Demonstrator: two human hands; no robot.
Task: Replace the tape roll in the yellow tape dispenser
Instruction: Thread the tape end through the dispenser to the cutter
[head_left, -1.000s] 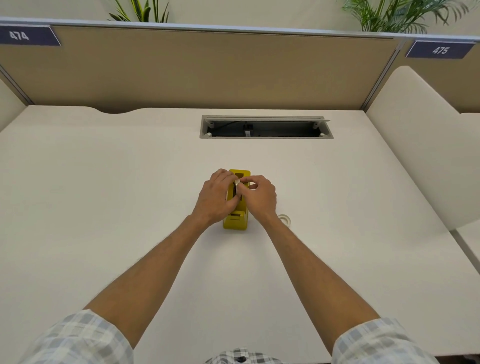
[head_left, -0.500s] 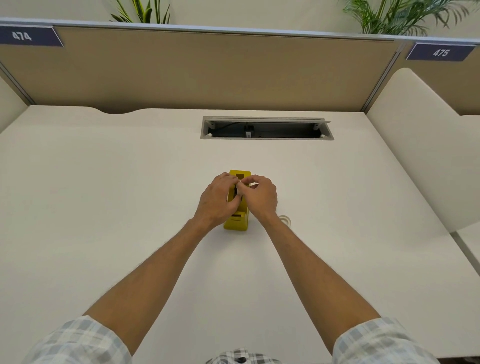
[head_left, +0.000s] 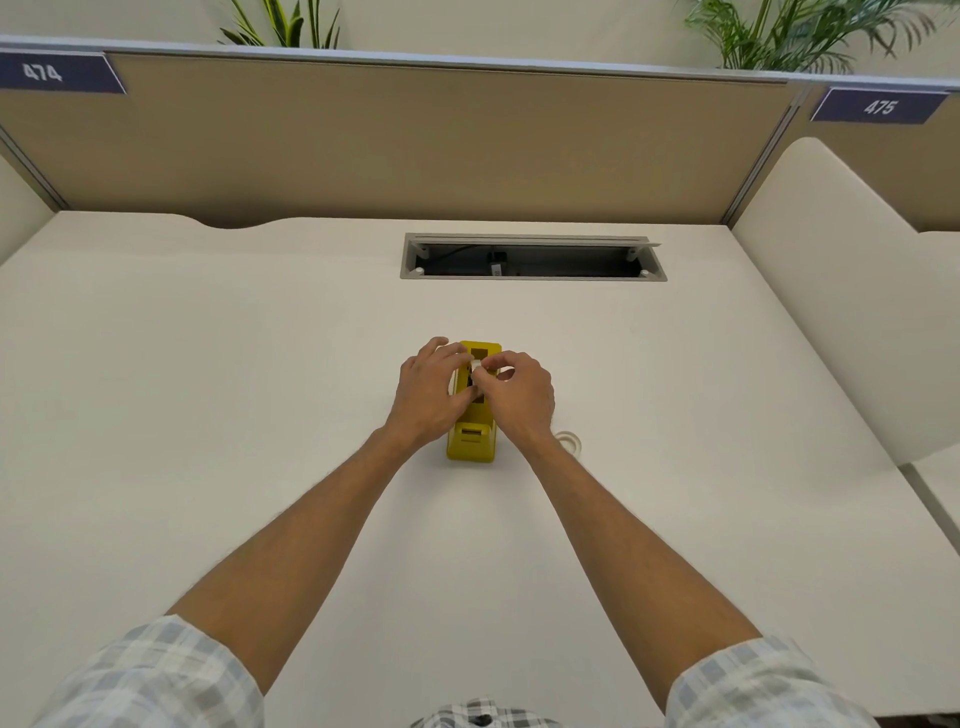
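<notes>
Two bare hands meet over the yellow tape dispenser (head_left: 471, 441), which stands near the middle of the white desk (head_left: 208, 389), long axis pointing away from the person. Left hand (head_left: 428, 395) sits against the dispenser's left side, fingers curled over its top edge, gripping the body. Right hand (head_left: 519, 395) is on the right side, thumb and forefinger pinching a small white piece (head_left: 475, 370) over the dispenser's top opening; cannot tell whether it is the tape end or a hub part, too small. Fingertips of both hands nearly touch there. Dispenser's near end with its slot is uncovered, far end pokes out beyond the fingers. Clear tape roll (head_left: 569, 441) lies flat on the desk just right of the right wrist, partly hidden by it, apart from the dispenser. Open cable tray (head_left: 532, 257) is recessed in the desk farther back. Tan partition (head_left: 415, 140) behind, blue tags reading 474 (head_left: 44, 71) and 475 (head_left: 880, 107). Plaid short sleeves (head_left: 156, 675) at bottom edge.
</notes>
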